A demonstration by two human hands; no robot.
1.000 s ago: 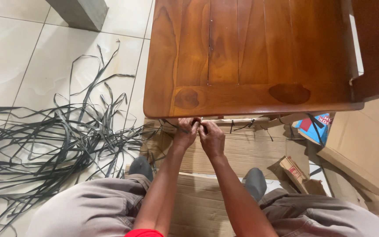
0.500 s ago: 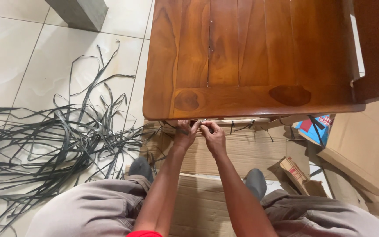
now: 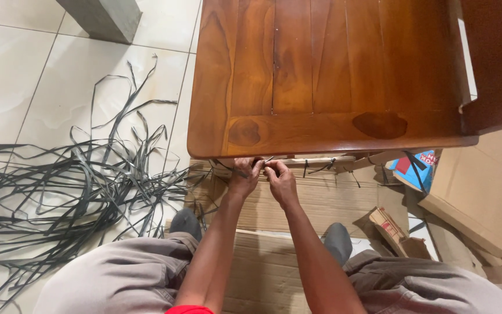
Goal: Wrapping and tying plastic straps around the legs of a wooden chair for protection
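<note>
Both hands met just under the front edge of the wooden table (image 3: 321, 70). The left hand (image 3: 244, 177) and the right hand (image 3: 280, 183) were pinching a thin dark strap (image 3: 269, 159) there, fingers closed on it; most of it was hidden by the table edge. The strap looked light, flat and bendable, probably a little slippery, so it was best taken close to its end with the fingertips. Left of the table, many similar black straps (image 3: 76, 186) lay tangled on the tile floor (image 3: 13, 70).
</note>
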